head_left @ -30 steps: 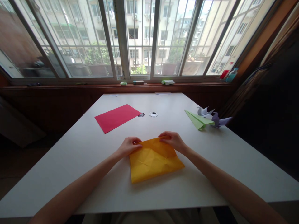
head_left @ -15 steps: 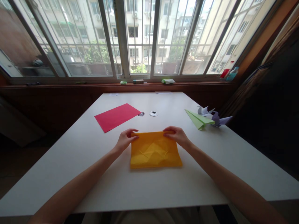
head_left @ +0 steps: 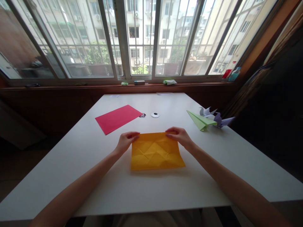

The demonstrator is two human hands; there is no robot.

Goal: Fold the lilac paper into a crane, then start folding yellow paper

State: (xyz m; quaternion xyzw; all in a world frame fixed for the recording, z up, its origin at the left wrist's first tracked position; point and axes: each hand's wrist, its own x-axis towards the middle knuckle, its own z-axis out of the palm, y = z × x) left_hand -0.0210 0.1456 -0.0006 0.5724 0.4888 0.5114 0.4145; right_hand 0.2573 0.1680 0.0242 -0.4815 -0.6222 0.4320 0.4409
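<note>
A creased orange sheet of paper (head_left: 156, 152) lies flat on the white table (head_left: 94, 170) in front of me. My left hand (head_left: 126, 140) pinches its far left corner. My right hand (head_left: 179, 136) pinches its far right corner. Fold lines cross the sheet's middle. Both forearms reach in from the near edge of the table.
A red sheet (head_left: 117, 118) lies at the far left. A green paper plane (head_left: 200, 120) and purple and white folded figures (head_left: 216, 118) sit at the right edge. A round cable grommet (head_left: 155, 115) is in the middle. Beyond the table runs a window sill (head_left: 142, 84) with small items.
The orange sheet was slanted and partly raised at its far edge; both hands have pulled it square and laid it flat, a little farther from me.
</note>
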